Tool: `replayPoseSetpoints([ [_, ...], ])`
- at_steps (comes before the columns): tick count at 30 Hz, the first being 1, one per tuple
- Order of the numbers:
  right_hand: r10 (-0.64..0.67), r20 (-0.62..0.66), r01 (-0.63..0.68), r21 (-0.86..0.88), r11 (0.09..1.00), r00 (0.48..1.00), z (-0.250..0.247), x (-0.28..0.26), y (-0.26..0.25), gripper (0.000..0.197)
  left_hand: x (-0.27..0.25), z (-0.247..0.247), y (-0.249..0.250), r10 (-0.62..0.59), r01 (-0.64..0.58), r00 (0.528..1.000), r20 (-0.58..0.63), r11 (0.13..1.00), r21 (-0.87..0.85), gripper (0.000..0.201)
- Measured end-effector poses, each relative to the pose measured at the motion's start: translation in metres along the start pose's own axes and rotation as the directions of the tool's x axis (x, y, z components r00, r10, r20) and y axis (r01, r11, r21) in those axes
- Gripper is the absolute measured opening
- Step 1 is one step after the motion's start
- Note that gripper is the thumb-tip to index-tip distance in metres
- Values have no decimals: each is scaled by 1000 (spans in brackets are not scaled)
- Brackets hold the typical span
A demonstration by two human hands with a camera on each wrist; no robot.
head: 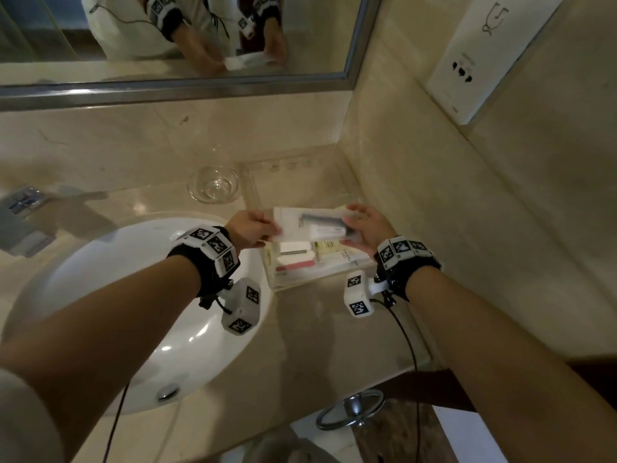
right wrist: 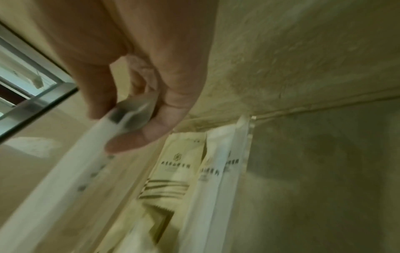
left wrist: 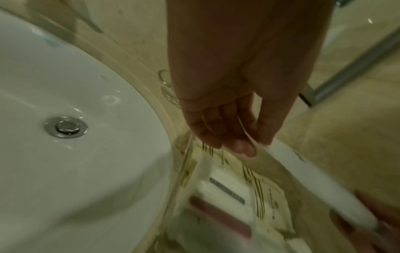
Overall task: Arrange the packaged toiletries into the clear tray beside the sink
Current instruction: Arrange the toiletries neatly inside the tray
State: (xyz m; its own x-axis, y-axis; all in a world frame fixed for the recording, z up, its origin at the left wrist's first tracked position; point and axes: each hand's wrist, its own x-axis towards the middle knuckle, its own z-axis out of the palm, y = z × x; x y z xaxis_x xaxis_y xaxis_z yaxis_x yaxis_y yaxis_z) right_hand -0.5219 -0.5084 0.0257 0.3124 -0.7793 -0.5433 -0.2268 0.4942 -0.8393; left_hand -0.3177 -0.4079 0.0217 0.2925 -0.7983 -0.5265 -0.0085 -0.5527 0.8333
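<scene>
A flat white packet with a dark comb-like item inside hangs level above the clear tray. My left hand pinches its left end between thumb and fingers. My right hand pinches its right end. The packet shows edge-on in the left wrist view, and in the right wrist view it runs down to the lower left. Several cream and white sachets, a white bar and a pink-striped item lie in the tray.
A white sink basin with a metal drain lies left of the tray. A small glass dish stands behind on the marble counter. A mirror and tiled walls close the corner. A metal ring holder hangs below the counter edge.
</scene>
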Motion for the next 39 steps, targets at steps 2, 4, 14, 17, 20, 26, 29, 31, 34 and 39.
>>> replayPoseSetpoints([
  [2,-37,-89,36,-19,999,995,-9,5,0,38,1,10,1,-24,21,999,36,997,69,22],
  [4,-92,-152,78,-99,992,984,-16,13,3,42,4,16,1,-45,40,998,52,995,86,19],
  [14,-150,-202,43,-455,890,968,-38,38,19,43,20,15,-11,-97,80,992,77,977,198,17],
  [17,-173,-194,51,-512,857,966,-36,40,28,44,23,15,-17,-127,101,988,88,963,250,17],
  [20,-167,-184,30,-583,812,969,-35,43,34,46,24,14,-20,-133,106,987,87,960,260,8],
  [26,-385,-161,12,-913,409,909,-11,40,33,38,25,11,-18,-135,104,988,81,946,307,24],
  [29,-443,-55,160,-886,434,895,11,39,28,26,25,9,-16,-130,105,990,61,945,308,27],
  [31,-347,31,239,-781,577,937,29,40,26,23,26,6,-16,-125,109,992,37,951,289,32],
  [34,-189,56,171,-720,673,980,50,44,26,29,27,1,-17,-128,113,991,33,949,295,40],
  [39,-24,17,29,-747,664,1000,63,53,24,32,25,-4,-21,-143,117,988,59,939,323,45],
])
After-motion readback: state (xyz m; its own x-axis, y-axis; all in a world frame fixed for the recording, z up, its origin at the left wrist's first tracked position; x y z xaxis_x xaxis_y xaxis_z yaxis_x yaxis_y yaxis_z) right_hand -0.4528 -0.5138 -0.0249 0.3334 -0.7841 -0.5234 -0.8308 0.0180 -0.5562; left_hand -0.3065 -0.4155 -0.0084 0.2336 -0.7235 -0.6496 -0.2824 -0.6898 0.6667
